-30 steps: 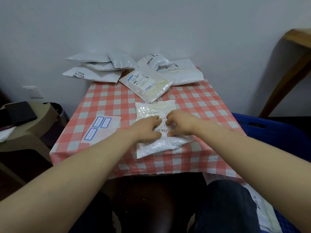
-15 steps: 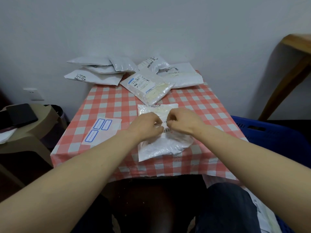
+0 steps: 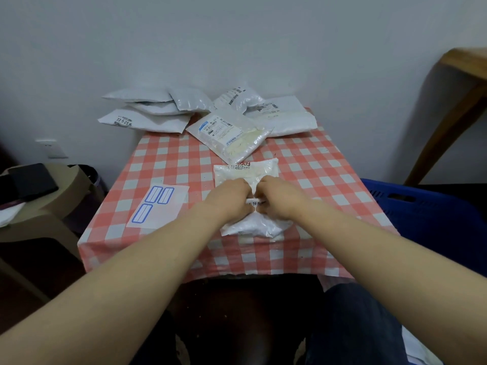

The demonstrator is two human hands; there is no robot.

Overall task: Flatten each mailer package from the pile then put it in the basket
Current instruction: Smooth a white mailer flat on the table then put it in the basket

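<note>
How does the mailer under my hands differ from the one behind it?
The near mailer lies straight, pinched by the left hand and right hand; the far mailer lies slanted, untouched. The near one is bunched, the far one flatter. Both are pale, labelled plastic.

One wide-angle camera, worn on the head, is looking forward and down across the worktop [image 3: 171, 167] toward the wall [image 3: 237, 35] behind it. It is sitting close: both forearms are filling the bottom corners, and the left hand [image 3: 229, 198] and right hand [image 3: 279, 200] are meeting on a mailer package [image 3: 253, 227] at mid-frame. The basket [image 3: 421, 214] is showing at the right edge.
</note>
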